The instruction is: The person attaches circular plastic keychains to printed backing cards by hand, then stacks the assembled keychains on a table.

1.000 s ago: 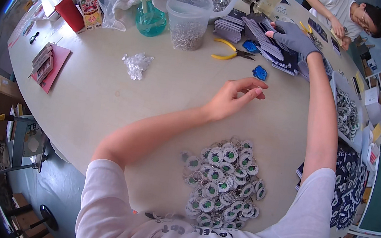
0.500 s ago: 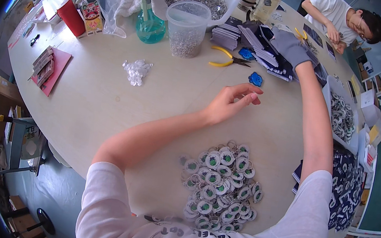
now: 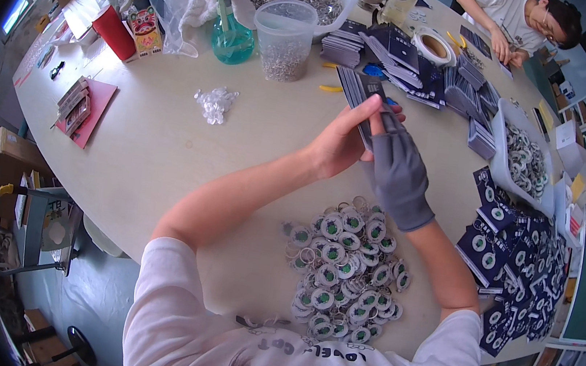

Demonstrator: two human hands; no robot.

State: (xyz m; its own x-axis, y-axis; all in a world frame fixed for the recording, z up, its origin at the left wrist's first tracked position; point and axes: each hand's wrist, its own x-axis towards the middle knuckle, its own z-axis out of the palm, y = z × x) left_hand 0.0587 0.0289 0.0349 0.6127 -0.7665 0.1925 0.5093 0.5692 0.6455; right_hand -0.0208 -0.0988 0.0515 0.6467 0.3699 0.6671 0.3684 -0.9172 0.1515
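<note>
A stack of dark backing cards (image 3: 357, 96) stands tilted between my two hands over the middle of the table. My bare left hand (image 3: 345, 137) grips it from the left, thumb along the front. My right hand (image 3: 398, 172), in a grey glove with bare fingertips showing, closes on its right side; some of its fingers are hidden. Close to my body, just below the hands, lies a heap of round keychains (image 3: 346, 266) with green centres and metal rings. Yellow-handled pliers (image 3: 331, 88) lie partly hidden behind the cards.
More card stacks (image 3: 404, 50) lie beyond my hands, beside a tape roll (image 3: 432, 46). Carded keychains (image 3: 516, 272) pile up at right, below a white bin (image 3: 550, 193). A clear tub (image 3: 282, 43), a spray bottle (image 3: 231, 40) and clear plastic pieces (image 3: 216, 104) are leftward. A co-worker (image 3: 510, 27) sits far right.
My right hand has come back from the far card stacks to the middle, bringing a stack of cards. My left hand has risen slightly and taken hold of it too.
</note>
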